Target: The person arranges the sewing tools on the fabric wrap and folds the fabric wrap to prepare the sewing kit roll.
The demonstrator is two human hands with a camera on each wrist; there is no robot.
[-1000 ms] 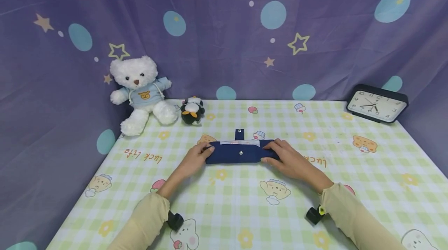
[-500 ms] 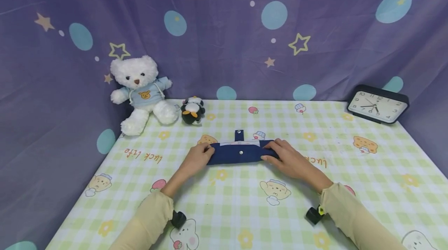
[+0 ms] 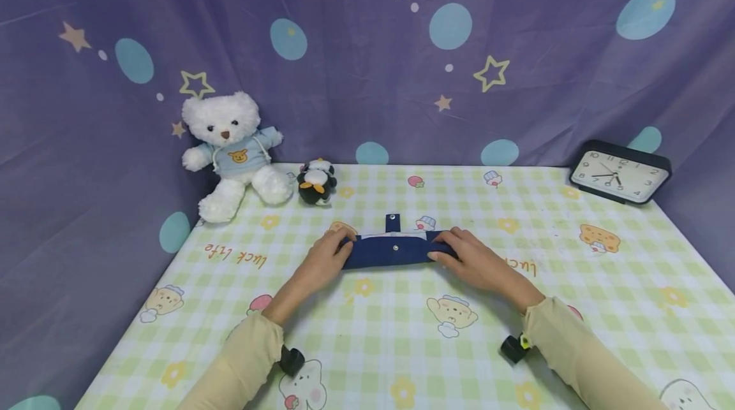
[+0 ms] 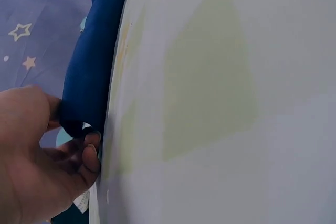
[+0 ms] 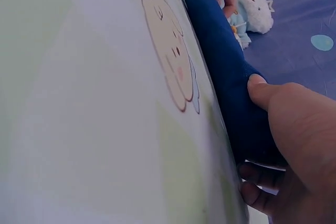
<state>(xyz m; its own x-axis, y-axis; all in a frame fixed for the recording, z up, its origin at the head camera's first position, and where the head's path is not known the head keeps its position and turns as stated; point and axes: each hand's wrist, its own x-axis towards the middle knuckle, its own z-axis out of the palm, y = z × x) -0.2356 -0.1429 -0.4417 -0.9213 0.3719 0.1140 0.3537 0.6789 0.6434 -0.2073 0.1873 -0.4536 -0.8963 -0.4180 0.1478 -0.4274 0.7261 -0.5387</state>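
Observation:
A navy fabric pouch, folded into a long flat roll, lies across the middle of the table. It has a metal snap on its front, and a short strap with a second snap sticks out behind it. A pale strip shows along its upper edge. My left hand grips the left end; in the left wrist view, its fingertips curl in at the pouch's open end, low by the table. At the opposite end my right hand holds the pouch, thumb pressed on the fabric and other fingers around the end.
A white teddy bear in a blue top sits at the back left, beside a small penguin plush. A black-framed clock stands at the back right. A checked cloth covers the table, and a purple curtain hangs behind.
My left hand has shifted slightly right, and its fingers have come further over the pouch's left end. The pale strip shows a little less. My right hand has barely moved.

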